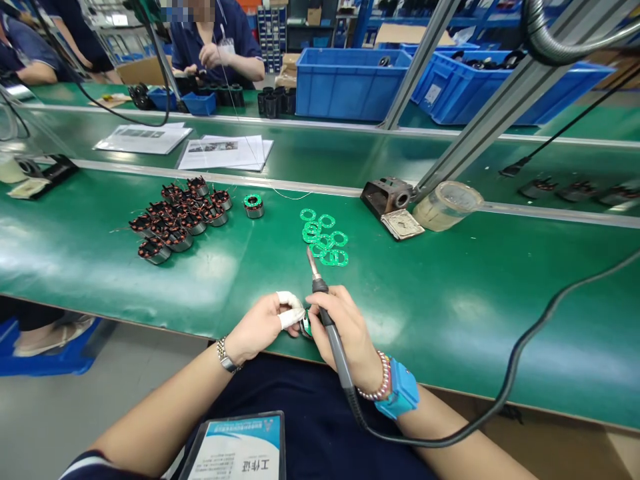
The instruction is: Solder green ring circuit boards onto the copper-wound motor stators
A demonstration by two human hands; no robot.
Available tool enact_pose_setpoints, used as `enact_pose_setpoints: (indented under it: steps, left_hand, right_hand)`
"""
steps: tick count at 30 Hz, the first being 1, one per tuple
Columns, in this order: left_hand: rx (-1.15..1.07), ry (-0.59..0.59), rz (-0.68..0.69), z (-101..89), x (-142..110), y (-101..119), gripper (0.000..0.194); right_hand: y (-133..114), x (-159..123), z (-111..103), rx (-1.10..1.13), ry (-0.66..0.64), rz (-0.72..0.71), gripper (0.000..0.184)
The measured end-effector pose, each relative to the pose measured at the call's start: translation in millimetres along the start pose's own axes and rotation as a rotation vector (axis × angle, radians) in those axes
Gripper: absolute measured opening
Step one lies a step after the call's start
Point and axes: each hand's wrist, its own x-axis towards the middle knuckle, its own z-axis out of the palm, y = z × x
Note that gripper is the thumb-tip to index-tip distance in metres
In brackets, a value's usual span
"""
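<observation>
My left hand (267, 323), with white tape on two fingertips, pinches a small round stator with a green ring (305, 326) at the bench's near edge. My right hand (345, 330) grips a black soldering iron (325, 310) like a pen, its metal tip (312, 259) pointing away toward a pile of green ring boards (325, 238). Its fingers also touch the stator. The iron's cable (520, 360) loops off to the right. A cluster of wound copper stators (177, 219) lies left of centre, with one green-topped stator (253, 205) apart from it.
On the green bench (475, 300) stand an iron holder with sponge tray (393, 203) and a clear tub (447, 205). Papers (225, 152) lie beyond the rail. Blue bins (350, 80) and another seated person (215, 47) are across. A slanted metal frame (500, 107) rises at right.
</observation>
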Motion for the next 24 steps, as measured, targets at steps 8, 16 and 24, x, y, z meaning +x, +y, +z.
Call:
enact_pose_setpoints:
  steps: [8,16,24]
  left_hand:
    - [0.012,-0.032,-0.012,-5.1,4.4,-0.4,0.018]
    - [0.025,-0.12,-0.06,-8.5,8.3,5.8,0.013]
    - [0.037,-0.128,-0.081,-8.9,9.4,8.3,0.011]
  right_hand:
    - [-9.7,-8.0,-34.0,0.025,0.062,0.088,0.017]
    - [-15.0,-16.5,-58.7,0.108,0.007,0.009,0.025]
    - [-17.2,-16.7,-57.2,0.169,-0.048,0.096,0.024]
